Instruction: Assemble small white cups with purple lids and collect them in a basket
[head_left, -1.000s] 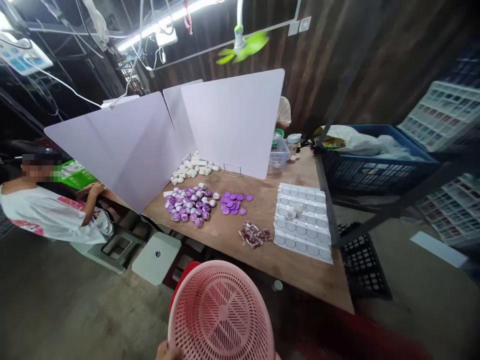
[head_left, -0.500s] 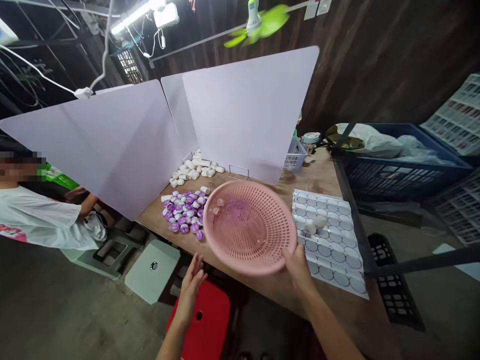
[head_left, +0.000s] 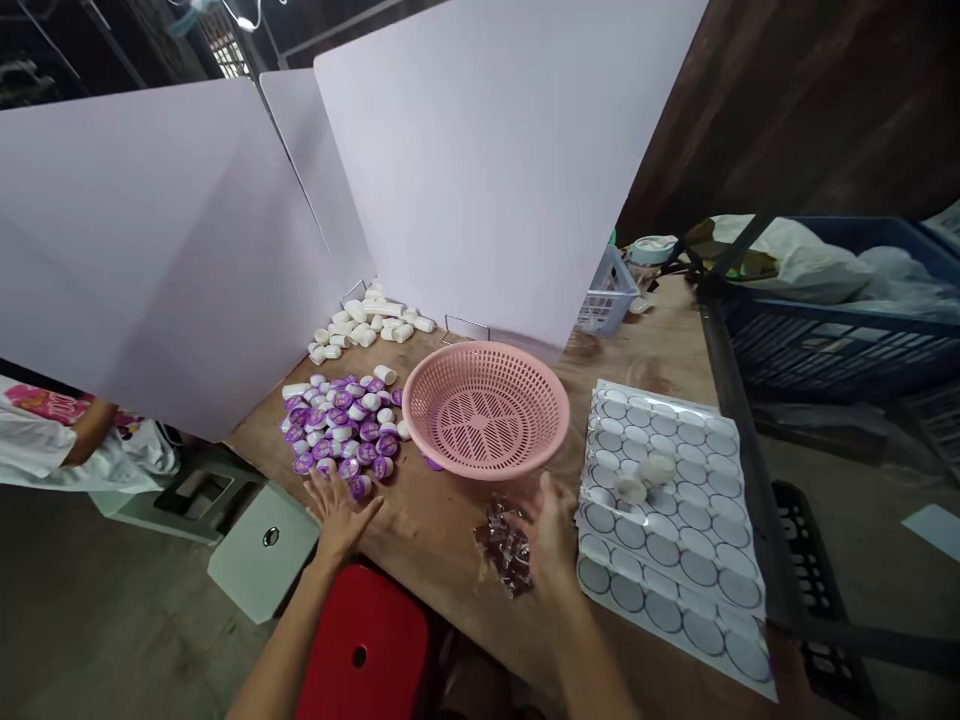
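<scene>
- Left hand (head_left: 337,515): fingers spread wide, near purple-and-white containers (head_left: 342,424).
- Right hand (head_left: 549,530): fingers parted, beside dark packets (head_left: 505,552); pink basket (head_left: 486,415) just beyond it.

Fairly bright around the pink basket (head_left: 486,410), softly shadowed on the pale board (head_left: 172,250) to its left, glary on the plastic sheet (head_left: 675,510) to its right. Dark at the wall (head_left: 795,110) beyond. Seemingly blurred at the right hand (head_left: 549,530); stretched toward the edges.

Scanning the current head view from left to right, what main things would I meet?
Co-worker's white shirt, pale stool, pile of purple-and-white pieces, pink basket, sheet patterned with circles, large blue crate.
</scene>
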